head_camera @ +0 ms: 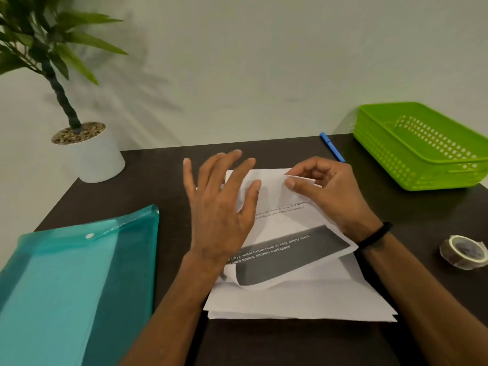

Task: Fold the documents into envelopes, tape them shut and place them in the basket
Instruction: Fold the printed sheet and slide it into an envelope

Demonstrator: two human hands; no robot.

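A printed white document [280, 225] lies in the middle of the dark table, its near part curled up and folded toward the far edge, showing a dark printed band. It sits on more white sheets [303, 302]. My right hand [327, 196] pinches the folded-over corner of the document between thumb and fingers. My left hand [221, 207] hovers over the sheet's left side with fingers spread and straight. A roll of clear tape [463, 250] lies at the right. The green plastic basket [422, 165] stands at the far right, with nothing visible inside.
A teal plastic folder [74, 281] covers the near left of the table [163, 180]. A blue pen [332, 147] lies by the far edge next to the basket. A potted plant in a white pot [97, 157] stands at the far left corner.
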